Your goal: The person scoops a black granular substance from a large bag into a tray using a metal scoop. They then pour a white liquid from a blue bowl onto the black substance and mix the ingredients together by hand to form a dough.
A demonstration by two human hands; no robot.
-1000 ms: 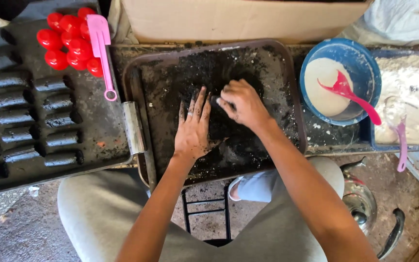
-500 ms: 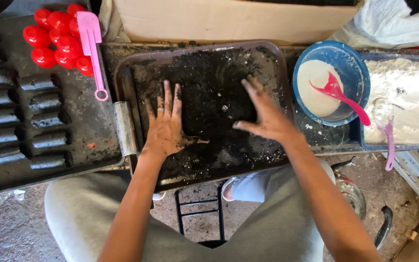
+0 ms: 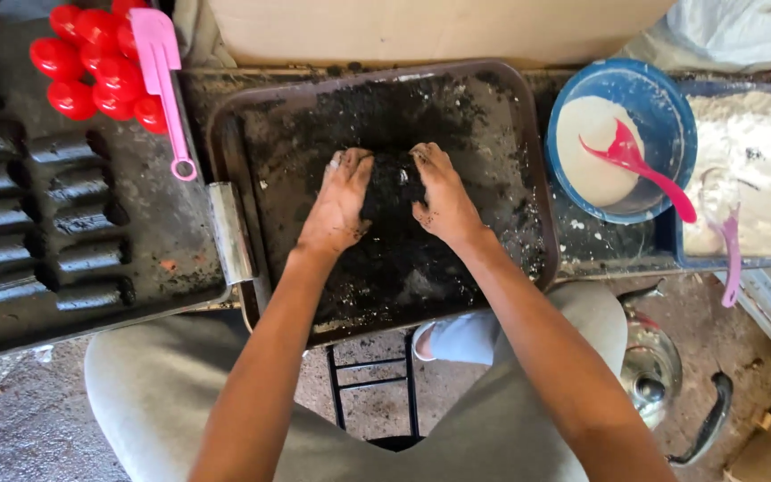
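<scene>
Head view: on the tray (image 3: 252,161), the left hand (image 3: 339,203) and right hand (image 3: 443,196) cup a lump of black paste (image 3: 392,183) between them near the tray's middle, fingers curved around it. The paste looks dark, moist and crumbly, with smears reaching the tray's edges.

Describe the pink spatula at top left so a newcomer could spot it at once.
Start at the dark tray under both hands, then look left past its metal handle. The pink spatula lies there against a cluster of red moulds. Unlike the red spoon in the blue bowl, it is flat-bladed, with a ring-ended handle.
</scene>
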